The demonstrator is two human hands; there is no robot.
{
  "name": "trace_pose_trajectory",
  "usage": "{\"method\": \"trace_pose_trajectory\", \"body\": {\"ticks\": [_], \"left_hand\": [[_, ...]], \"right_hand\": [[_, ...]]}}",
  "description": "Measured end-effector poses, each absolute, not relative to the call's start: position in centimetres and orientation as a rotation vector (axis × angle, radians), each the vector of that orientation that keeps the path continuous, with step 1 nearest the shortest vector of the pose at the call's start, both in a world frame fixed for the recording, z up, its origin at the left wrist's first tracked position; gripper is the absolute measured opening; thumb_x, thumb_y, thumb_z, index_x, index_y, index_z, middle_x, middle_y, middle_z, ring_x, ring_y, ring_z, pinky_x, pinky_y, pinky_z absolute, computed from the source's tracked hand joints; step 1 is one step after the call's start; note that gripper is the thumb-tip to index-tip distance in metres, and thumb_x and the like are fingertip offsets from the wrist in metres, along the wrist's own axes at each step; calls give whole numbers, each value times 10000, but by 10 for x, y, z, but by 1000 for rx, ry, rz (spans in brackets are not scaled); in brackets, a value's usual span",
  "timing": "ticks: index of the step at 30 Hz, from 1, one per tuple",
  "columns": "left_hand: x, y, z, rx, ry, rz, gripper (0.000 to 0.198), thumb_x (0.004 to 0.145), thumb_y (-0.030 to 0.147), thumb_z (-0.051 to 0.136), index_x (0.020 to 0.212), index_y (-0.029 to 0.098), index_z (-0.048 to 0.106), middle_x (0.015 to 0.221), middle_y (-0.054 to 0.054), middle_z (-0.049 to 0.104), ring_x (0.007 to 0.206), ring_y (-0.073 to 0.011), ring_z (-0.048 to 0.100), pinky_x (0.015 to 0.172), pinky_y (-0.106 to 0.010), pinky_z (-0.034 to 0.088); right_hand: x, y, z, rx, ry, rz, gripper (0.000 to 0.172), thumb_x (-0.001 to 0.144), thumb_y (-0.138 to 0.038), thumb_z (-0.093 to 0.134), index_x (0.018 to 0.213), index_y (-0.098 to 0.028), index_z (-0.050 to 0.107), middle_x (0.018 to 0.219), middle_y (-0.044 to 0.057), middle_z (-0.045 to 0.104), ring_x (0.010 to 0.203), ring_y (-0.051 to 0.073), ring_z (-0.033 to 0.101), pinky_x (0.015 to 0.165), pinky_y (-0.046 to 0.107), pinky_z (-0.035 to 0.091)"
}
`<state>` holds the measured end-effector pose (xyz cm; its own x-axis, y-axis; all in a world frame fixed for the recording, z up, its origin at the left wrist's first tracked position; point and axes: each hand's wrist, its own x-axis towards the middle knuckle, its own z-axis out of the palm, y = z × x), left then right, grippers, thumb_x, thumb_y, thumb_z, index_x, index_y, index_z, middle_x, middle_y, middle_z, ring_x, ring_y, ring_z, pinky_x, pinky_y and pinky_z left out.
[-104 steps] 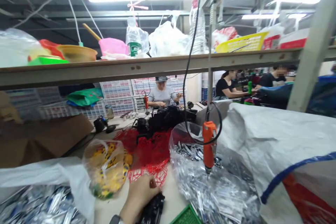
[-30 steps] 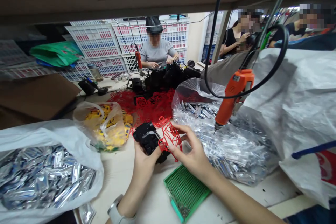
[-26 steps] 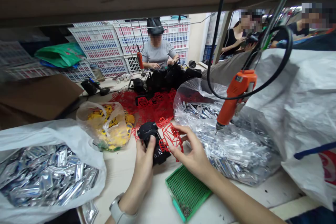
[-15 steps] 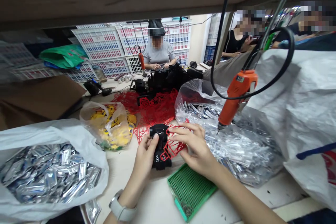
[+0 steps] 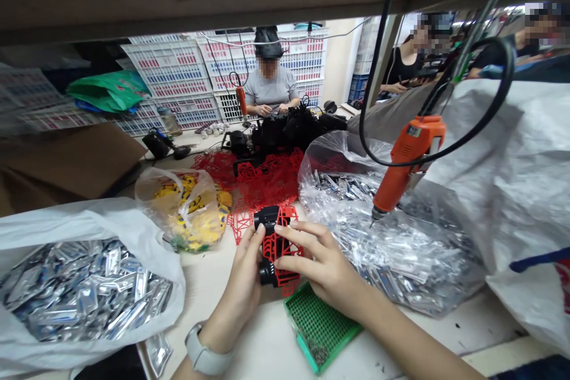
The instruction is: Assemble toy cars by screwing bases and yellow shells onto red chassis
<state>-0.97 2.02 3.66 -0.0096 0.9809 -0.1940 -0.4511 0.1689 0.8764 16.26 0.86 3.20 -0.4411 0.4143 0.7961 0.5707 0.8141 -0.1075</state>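
Observation:
My left hand (image 5: 244, 270) grips the left side of a black binocular-like body (image 5: 266, 217), its thumb near the upper barrel. Laid over the right part of that body is a red openwork plastic piece (image 5: 288, 212). The fingers of my right hand (image 5: 332, 261) press on this red piece; its thumb is hidden. Just below my right hand sits a green perforated tray (image 5: 321, 335) with small metal bits, probably screws, at its near end. Beyond the hands, a heap of similar red pieces (image 5: 271, 175) spreads over the table.
An orange electric screwdriver (image 5: 398, 166) hangs at right above a clear bag (image 5: 396, 255) of silvery parts. At left stand a white sack (image 5: 167, 231) of silvery packets and a bag (image 5: 200, 214) of yellow parts. Black parts (image 5: 285, 127) are piled before a seated co-worker (image 5: 270, 86).
The red piece has gone from a tilted position in my right hand to lying across the black body. My right fingers have shifted left onto it. My left hand keeps hold.

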Motion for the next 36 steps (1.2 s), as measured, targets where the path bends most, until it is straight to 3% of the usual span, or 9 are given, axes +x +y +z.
{"method": "trace_pose_trajectory", "body": {"ticks": [5, 9, 12, 18, 24, 31, 36], "left_hand": [[-11, 18, 44, 574, 973, 1306, 616, 679, 541, 904, 1107, 142, 714, 1104, -113, 800, 1094, -305, 744, 881, -378, 620], [-13, 19, 52, 571, 987, 1386, 607, 668, 520, 925, 1113, 172, 702, 1052, -86, 802, 1041, -290, 758, 861, -371, 625], [-12, 21, 50, 611, 970, 1518, 645, 638, 553, 938, 1114, 224, 650, 1106, -51, 780, 1041, -249, 749, 902, -352, 607], [-3, 14, 36, 737, 885, 1482, 646, 673, 560, 926, 1112, 314, 521, 1126, 27, 723, 1031, -168, 718, 954, -318, 561], [0, 4, 37, 745, 821, 1407, 639, 711, 558, 898, 1157, 329, 501, 1189, 5, 699, 1067, -191, 699, 965, -336, 551], [-1, -2, 32, 920, 810, 1344, 626, 838, 632, 764, 1270, 337, 422, 1366, -56, 647, 1256, -240, 651, 1085, -411, 506], [-4, 0, 26, 1104, 784, 1317, 701, 787, 574, 843, 1255, 303, 397, 1298, -107, 691, 1177, -266, 703, 991, -402, 569]], "right_hand": [[167, 13, 32, -729, -2112, -233, 432, 976, -27, 505, 1288, -282, 660, 1396, 50, 696, 1275, 231, 545, 1063, 417, 483], [175, 17, 37, -751, -2035, -237, 329, 951, -75, 598, 1220, -254, 662, 1241, 63, 720, 1148, 237, 580, 1012, 409, 462], [178, 18, 41, -826, -1908, -36, 253, 946, -158, 651, 1176, -262, 658, 1144, 59, 657, 1080, 231, 591, 944, 389, 484], [165, 13, 33, -872, -1624, 412, 298, 943, -271, 721, 1222, -295, 621, 1065, 19, 616, 968, 196, 604, 865, 329, 518], [156, 8, 27, -923, -1681, 453, 343, 957, -329, 727, 1280, -296, 617, 1072, 21, 622, 964, 199, 604, 873, 331, 513], [152, 6, 26, -946, -1657, 399, 341, 973, -412, 706, 1275, -287, 611, 1055, 25, 630, 941, 200, 608, 834, 320, 519], [147, 6, 21, -891, -1648, 375, 331, 1002, -481, 641, 1259, -273, 636, 1033, 35, 623, 950, 207, 618, 828, 324, 527]]}}
